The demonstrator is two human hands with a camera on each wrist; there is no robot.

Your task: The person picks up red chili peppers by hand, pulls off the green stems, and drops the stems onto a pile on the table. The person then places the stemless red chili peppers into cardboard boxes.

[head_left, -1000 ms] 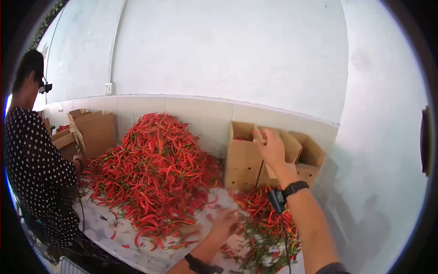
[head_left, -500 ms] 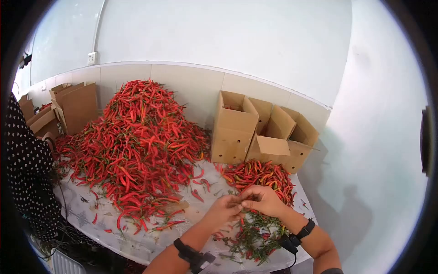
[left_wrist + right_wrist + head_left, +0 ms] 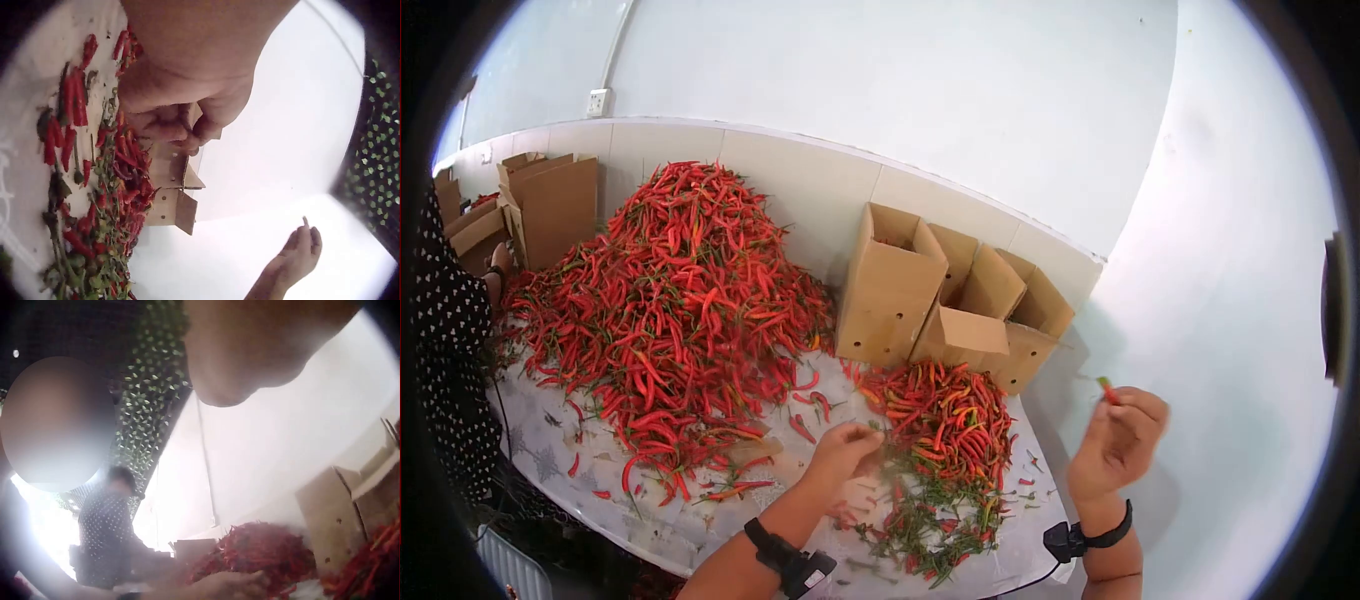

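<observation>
My right hand (image 3: 1122,440) is raised off the table's right side, by the white wall. Its fingertips pinch a small red chili pepper (image 3: 1109,392) with a green end. My left hand (image 3: 843,460) hovers over the table, fingers curled and thumb against them, with a bit of green stem (image 3: 876,427) at the fingertips. In the left wrist view, the left hand (image 3: 181,106) hides most of what lies between its fingers. Beside it lie a smaller heap of red chilies (image 3: 945,415) and a tangle of green stems (image 3: 935,520).
A tall mound of red chilies (image 3: 690,300) covers the table's left and middle. Open cardboard boxes (image 3: 890,290) stand behind the small heap, against the wall. Loose chilies lie on the white tablecloth (image 3: 800,480). At far left, another person (image 3: 450,360) stands near more cardboard boxes (image 3: 555,210).
My right hand was first over the boxes, then came down to meet the left above the stems. Now the hands are apart, the right one raised to the right with a chili.
</observation>
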